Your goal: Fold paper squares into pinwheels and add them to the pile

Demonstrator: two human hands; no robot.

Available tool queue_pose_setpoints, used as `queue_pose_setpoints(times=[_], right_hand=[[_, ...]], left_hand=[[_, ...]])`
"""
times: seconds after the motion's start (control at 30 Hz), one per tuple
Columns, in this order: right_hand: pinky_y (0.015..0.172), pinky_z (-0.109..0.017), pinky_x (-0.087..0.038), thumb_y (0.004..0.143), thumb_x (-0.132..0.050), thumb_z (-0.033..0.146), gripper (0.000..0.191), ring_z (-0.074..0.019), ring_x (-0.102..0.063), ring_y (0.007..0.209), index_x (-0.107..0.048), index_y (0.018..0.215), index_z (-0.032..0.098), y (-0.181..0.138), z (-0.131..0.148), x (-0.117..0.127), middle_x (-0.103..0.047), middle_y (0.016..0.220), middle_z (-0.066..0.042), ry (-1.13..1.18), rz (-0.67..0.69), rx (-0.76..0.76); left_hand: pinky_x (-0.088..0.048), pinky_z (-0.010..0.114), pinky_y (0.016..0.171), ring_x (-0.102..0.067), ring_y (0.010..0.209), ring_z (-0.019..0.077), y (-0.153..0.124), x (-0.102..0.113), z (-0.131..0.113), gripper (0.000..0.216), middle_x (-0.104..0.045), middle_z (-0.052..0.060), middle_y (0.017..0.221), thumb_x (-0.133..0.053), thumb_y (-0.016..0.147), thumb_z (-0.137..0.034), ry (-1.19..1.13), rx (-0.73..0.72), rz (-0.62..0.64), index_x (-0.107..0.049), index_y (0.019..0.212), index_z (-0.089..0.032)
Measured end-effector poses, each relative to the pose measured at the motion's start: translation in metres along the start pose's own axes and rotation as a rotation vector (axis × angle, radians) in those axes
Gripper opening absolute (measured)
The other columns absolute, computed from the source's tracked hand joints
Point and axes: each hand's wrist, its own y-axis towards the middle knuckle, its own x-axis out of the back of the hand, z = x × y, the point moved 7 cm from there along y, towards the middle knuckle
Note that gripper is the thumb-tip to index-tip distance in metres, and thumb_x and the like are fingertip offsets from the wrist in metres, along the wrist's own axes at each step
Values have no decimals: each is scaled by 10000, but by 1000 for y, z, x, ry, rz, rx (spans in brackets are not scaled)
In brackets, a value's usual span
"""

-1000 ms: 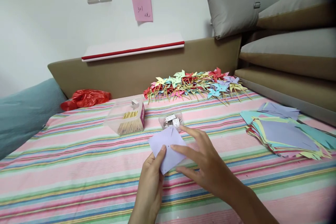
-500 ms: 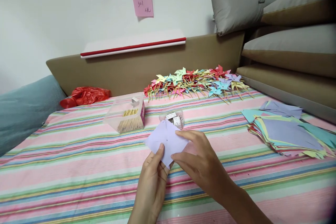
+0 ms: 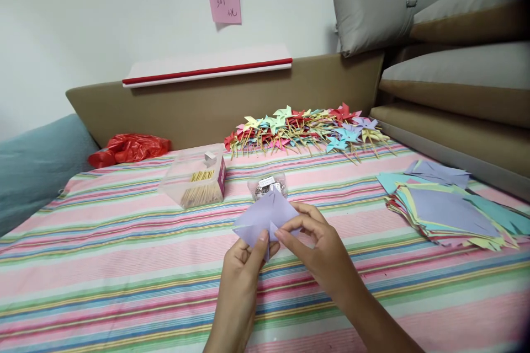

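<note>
A square of purple paper (image 3: 254,218) with slits cut in from its corners is held up above the striped cloth. My left hand (image 3: 246,262) pinches its lower edge, thumb on the front and fingers behind. My right hand (image 3: 314,240) is closed on the lower right part, where thumb and fingertips bend a corner point in toward the middle. Just behind the paper stands a clear plastic tub (image 3: 252,183) of small metal pieces with a white label, partly covered by the sheet.
A clear box of wooden sticks (image 3: 202,193) stands left of the tub. Finished paper pinwheels (image 3: 290,127) lie piled at the back. Stacked cut paper sheets (image 3: 451,212) lie to the right, and a red plastic bag (image 3: 132,148) at back left. Cushions (image 3: 455,83) line the right side.
My right fingers have bent a corner of the purple paper inward, and the sheet has tilted. My left thumb has shifted slightly right. The whole view has moved a little.
</note>
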Motion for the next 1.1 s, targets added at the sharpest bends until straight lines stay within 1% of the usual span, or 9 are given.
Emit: queue_pose_setpoints(times=[0.13, 0.23, 0.4, 0.7, 0.77, 0.9, 0.97, 1.1], right_hand=[[1024, -406, -454, 786, -744, 374, 139, -294, -534, 1258, -741, 739, 243, 0, -2, -1, -561, 1270, -85, 44, -5, -24], [988, -399, -479, 779, -750, 388, 155, -300, -542, 1245, -739, 743, 237, 0, -4, -1, -563, 1266, -92, 55, -10, -41], [1005, -406, -468, 777, -751, 407, 178, -305, -531, 1262, -737, 745, 233, 1, -6, -1, -558, 1248, -98, 61, -20, -44], [1091, -449, -386, 785, -749, 381, 151, -312, -483, 1322, -722, 731, 242, -1, -2, -2, -594, 1168, -94, 47, -26, -9], [1083, -443, -398, 789, -746, 385, 161, -310, -491, 1311, -716, 725, 240, -1, -1, -2, -598, 1162, -96, 41, -27, 8], [1010, -404, -475, 803, -730, 416, 193, -298, -549, 1242, -708, 750, 231, -1, -2, -3, -576, 1218, -95, 85, -13, 10], [990, -391, -494, 811, -721, 424, 204, -285, -577, 1202, -701, 763, 227, -1, -3, -3, -561, 1243, -90, 125, -9, -10], [1008, -401, -483, 810, -726, 414, 198, -283, -581, 1198, -703, 770, 221, 0, -5, -3, -548, 1250, -89, 154, -10, -31]], left_hand=[[-537, 389, 983, -719, 1016, 266, 0, 0, 0, 374, -790, 85, 1022, -766, 828, -397, 43, -27, 17, -756, 1112, -154], [-545, 387, 963, -721, 997, 267, 2, 0, 1, 379, -788, 87, 1034, -784, 810, -382, 56, -39, 21, -760, 1113, -155], [-555, 371, 926, -726, 958, 257, 4, 2, 1, 378, -789, 95, 1013, -775, 815, -393, 100, -51, 12, -766, 1100, -146], [-551, 312, 824, -712, 861, 233, -2, 1, -8, 359, -783, 69, 881, -780, 794, -419, 238, -81, -32, -783, 1037, -155], [-547, 306, 809, -704, 838, 226, -2, 2, -9, 341, -774, 59, 850, -787, 784, -418, 252, -86, -47, -785, 1006, -160], [-537, 282, 771, -692, 794, 203, -1, 6, -6, 295, -742, 35, 772, -772, 799, -427, 279, -79, -67, -776, 931, -163], [-535, 278, 767, -696, 800, 202, -1, 7, -4, 301, -747, 41, 794, -768, 805, -425, 260, -72, -71, -772, 949, -161], [-535, 288, 797, -702, 819, 205, -1, 6, -2, 323, -762, 58, 843, -764, 812, -420, 224, -58, -52, -771, 995, -155]])
